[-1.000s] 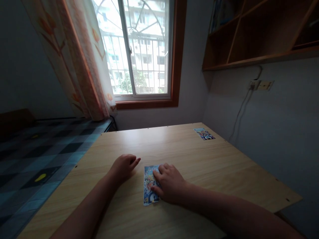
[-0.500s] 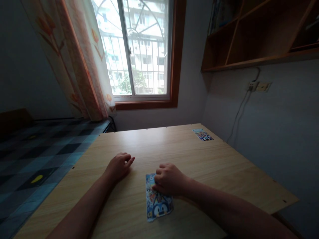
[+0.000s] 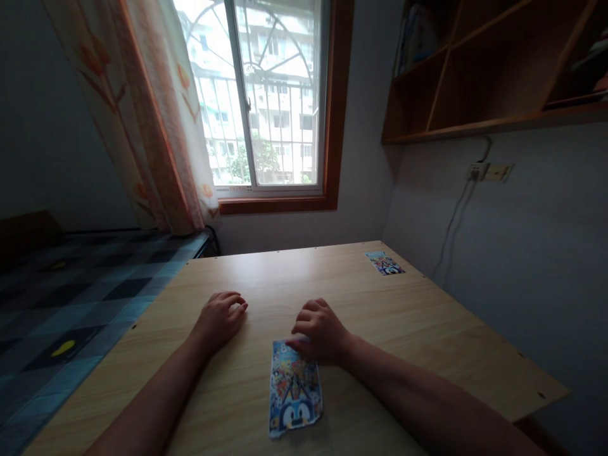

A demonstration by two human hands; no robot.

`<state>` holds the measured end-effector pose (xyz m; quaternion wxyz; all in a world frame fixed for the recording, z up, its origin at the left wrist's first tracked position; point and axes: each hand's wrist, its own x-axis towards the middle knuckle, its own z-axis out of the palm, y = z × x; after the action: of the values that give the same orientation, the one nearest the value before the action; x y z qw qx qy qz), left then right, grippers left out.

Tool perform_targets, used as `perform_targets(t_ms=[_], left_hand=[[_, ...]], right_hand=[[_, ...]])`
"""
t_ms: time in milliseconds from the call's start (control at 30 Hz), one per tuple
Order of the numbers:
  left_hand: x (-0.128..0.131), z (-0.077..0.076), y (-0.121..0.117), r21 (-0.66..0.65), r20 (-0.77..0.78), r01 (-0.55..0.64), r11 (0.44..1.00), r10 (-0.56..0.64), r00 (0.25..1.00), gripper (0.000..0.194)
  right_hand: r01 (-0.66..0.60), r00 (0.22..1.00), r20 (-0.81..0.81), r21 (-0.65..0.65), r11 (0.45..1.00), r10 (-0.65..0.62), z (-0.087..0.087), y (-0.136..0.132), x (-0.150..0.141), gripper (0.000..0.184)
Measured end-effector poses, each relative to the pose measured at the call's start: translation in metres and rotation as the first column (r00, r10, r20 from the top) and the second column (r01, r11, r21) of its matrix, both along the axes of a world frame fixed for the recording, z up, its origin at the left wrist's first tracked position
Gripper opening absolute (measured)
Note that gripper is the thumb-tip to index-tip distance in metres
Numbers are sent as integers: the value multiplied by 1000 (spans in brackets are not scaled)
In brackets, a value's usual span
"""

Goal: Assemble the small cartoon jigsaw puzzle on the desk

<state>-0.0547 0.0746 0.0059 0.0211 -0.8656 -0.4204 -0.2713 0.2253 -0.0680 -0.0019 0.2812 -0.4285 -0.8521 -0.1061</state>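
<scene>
A colourful picture card with a blue cartoon face near its lower end lies on the wooden table in front of me. Its bottom edge is uneven. My right hand is over the card's upper right corner, thumb at the top edge and bent fingers apart from the thumb, above and beyond the card. Whether the thumb presses on it I cannot tell. To the left, my left hand rests on the tabletop away from the card. Its fingers are loosely curved, a gap shows inside the curl, and nothing is visible in it.
A similar picture card lies at the table's far right corner. The table reaches toward the window wall, with a checked bed along its left. Wooden shelves and a socket with a cord are on the right wall.
My right hand has slid up toward the card's top edge, uncovering most of its picture. The card sits slightly nearer me and to the left. My left hand's fingers have drawn in slightly.
</scene>
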Motion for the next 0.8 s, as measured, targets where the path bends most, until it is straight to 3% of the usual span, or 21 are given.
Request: perform_targets(t_ms=[200,300,400,500,600,667,800], left_hand=[[-4,-7,15,-71,-23,-30,997,29,999,42],[-12,-13,25,-119,-71,-42,992,34,997,50],[-19,-16,31,-132,-97,-76,988,64,993,55],[-21,-15,30,-139,-122,-105,985,88,989,57],[-19,-13,27,-141,-137,-122,982,103,985,57],[-18,-12,26,-146,-140,-128,981,107,984,57],[-17,-11,25,-154,-135,-135,979,115,984,55]], right_hand=[[203,957,-219,38,978,-190,-1,20,27,25],[377,901,-249,38,926,-356,-2,30,53,24],[609,770,-223,-27,793,-598,-9,42,95,35],[812,542,-134,-170,559,-829,-21,54,146,49],[901,348,-60,-256,351,-936,-32,62,190,58],[913,298,2,-292,284,-955,-36,66,211,60],[917,246,51,-335,216,-968,-41,72,238,63]])
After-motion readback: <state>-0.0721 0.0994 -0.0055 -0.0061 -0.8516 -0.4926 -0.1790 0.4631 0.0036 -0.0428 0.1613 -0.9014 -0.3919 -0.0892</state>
